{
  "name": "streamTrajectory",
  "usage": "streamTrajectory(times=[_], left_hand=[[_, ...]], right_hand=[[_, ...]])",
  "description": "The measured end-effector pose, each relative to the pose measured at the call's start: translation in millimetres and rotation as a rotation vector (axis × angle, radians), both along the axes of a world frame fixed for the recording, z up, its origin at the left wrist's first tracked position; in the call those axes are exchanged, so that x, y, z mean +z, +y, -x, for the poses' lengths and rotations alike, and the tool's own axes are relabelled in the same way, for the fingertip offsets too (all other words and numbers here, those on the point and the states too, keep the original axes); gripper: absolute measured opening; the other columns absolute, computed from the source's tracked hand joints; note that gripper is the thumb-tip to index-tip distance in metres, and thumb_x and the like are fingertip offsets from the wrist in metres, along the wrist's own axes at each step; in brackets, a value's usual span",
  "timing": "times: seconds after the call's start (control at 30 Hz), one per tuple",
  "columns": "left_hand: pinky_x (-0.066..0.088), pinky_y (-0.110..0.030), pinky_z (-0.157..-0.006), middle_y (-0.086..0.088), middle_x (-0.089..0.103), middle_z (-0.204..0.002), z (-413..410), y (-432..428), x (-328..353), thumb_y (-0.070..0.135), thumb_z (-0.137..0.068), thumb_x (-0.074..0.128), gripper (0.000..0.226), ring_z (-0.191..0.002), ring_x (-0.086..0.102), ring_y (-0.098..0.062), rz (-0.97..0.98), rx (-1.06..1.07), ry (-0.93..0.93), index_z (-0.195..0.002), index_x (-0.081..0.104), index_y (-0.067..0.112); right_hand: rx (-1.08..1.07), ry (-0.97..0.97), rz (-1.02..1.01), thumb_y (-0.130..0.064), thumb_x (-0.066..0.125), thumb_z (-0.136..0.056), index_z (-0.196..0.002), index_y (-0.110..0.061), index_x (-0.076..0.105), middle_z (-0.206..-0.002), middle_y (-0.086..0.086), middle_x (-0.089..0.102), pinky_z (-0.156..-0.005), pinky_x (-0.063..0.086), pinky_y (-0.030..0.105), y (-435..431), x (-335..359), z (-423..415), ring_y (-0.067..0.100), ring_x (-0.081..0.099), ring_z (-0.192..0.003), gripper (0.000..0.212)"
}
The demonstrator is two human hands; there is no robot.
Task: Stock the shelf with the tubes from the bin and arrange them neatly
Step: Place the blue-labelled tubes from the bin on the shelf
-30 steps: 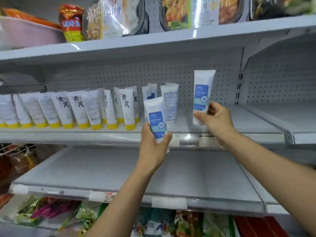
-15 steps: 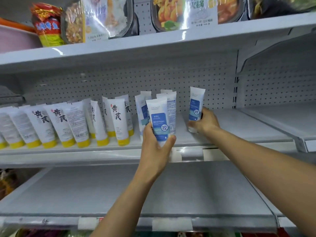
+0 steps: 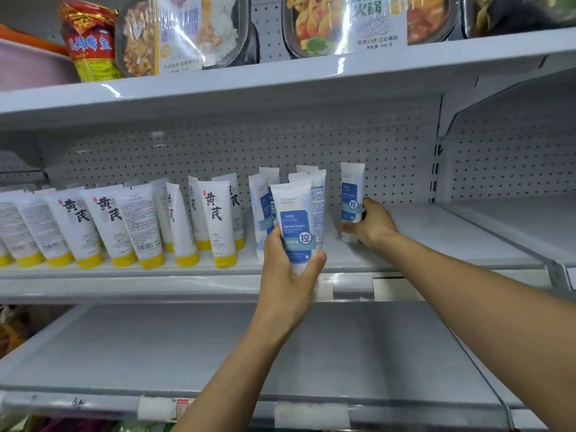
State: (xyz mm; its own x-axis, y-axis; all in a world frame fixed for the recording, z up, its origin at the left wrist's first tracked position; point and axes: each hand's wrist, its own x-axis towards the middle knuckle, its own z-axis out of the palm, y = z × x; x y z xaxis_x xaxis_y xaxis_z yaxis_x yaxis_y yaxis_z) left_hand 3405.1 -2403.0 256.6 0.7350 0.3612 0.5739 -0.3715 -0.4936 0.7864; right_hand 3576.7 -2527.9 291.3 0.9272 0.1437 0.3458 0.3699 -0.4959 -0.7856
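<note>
My left hand (image 3: 288, 275) grips a white tube with a blue label (image 3: 293, 219), upright at the front edge of the middle shelf (image 3: 436, 238). My right hand (image 3: 372, 224) holds a second blue-label tube (image 3: 352, 185), standing cap-down on the shelf to the right of the row. Between and behind them stand several more blue-label tubes (image 3: 314, 194). To the left runs a row of white tubes with yellow caps (image 3: 215, 226). The bin is out of view.
The top shelf (image 3: 280, 79) carries packaged meals and a red snack bag (image 3: 90, 42). The lower shelf (image 3: 218, 347) lies beneath my arms. A perforated back panel (image 3: 218, 151) closes the rear, and a neighbouring shelf bay (image 3: 514, 219) adjoins on the right.
My right hand lowered its tube from the air onto the middle shelf, further back. My left hand brought its tube up to the shelf's front edge. The view tilted upward.
</note>
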Motion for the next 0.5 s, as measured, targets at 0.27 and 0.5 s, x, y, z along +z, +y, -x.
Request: streamTrajectory(times=[0.27,0.5], left_hand=[[0.053,-0.037,-0.095,0.012,0.057,-0.122,12,-18,9,0.035,-0.086,0.067,0.047,-0.106,0.059,-0.004,0.080,-0.064,0.033,-0.127,0.043,0.033],[0.058,-0.046,-0.087,-0.005,0.056,-0.129,11,-41,18,0.046,-0.069,0.069,0.062,-0.106,0.067,-0.017,0.292,-0.255,0.090,-0.126,0.048,0.035]], right_hand=[[0.216,0.027,-0.117,-0.010,0.072,-0.082,-0.103,-0.009,0.059,-0.086,0.004,0.059,-0.071,0.051,0.034,-31,18,60,0.018,0.057,-0.080,0.024],[0.865,0.363,0.006,-0.001,0.070,-0.078,-0.114,-0.011,0.066,-0.094,0.004,0.067,-0.060,0.037,0.023,-55,22,99,0.009,0.056,-0.077,0.037]])
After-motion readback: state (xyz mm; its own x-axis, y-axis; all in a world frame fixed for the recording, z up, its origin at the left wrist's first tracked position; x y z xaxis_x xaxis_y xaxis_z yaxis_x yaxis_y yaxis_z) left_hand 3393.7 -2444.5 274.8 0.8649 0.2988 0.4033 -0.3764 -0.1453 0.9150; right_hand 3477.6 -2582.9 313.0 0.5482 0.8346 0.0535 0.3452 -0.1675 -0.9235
